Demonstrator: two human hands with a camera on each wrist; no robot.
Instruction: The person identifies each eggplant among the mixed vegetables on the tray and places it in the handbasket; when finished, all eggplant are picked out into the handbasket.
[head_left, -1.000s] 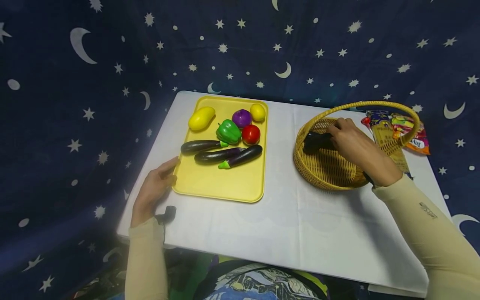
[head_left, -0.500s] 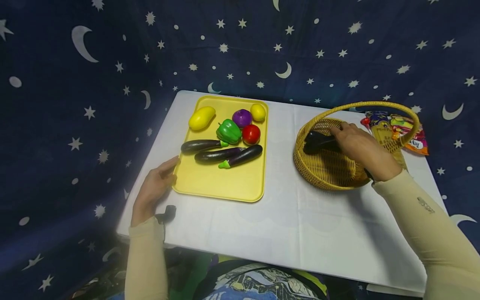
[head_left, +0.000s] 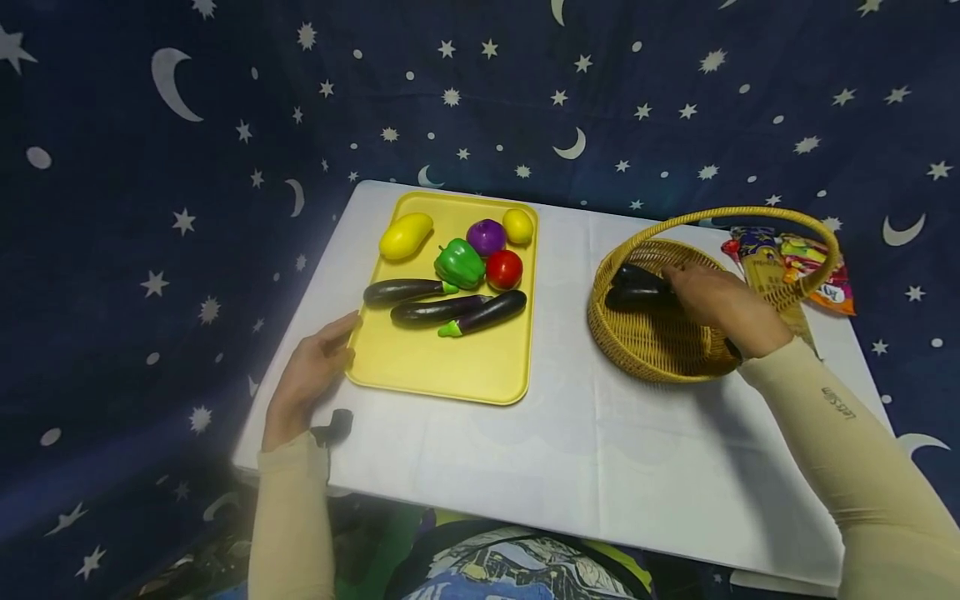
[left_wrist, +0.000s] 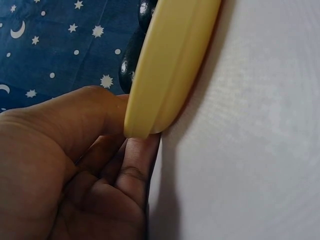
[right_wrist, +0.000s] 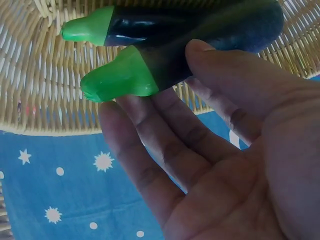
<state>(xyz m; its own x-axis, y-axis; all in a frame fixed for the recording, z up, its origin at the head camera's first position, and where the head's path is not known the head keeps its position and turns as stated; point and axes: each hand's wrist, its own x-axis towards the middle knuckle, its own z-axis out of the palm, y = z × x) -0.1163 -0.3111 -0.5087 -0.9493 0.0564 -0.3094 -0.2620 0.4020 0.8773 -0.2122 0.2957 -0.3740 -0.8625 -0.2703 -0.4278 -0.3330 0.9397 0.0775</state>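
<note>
In the basket (head_left: 626, 354), a wicker one with a tall handle, my right hand (head_left: 708, 304) holds a dark eggplant (right_wrist: 175, 65) with a green stem end. The thumb lies over it and the fingers curl beneath. A second eggplant (right_wrist: 132, 25) lies alongside, touching or nearly so. My left hand (head_left: 311, 375) pinches the left rim of the yellow tray (head_left: 442, 367), thumb at the edge and a finger under it. On the tray lie three eggplants (head_left: 427, 312), a green bell pepper (head_left: 460, 263), a tomato (head_left: 505, 269), a purple round vegetable (head_left: 486, 237), a lemon (head_left: 517, 226) and a mango (head_left: 406, 236).
Snack packets (head_left: 817, 267) lie behind and right of the basket, partly hidden by its handle. A white cloth covers the table (head_left: 562, 442). Dark blue star-patterned fabric (head_left: 487, 100) hangs behind and at the left.
My right hand has shifted slightly and sits a little lower in the basket with the eggplant, which now lies closer alongside the other one. The left hand and tray stay put.
</note>
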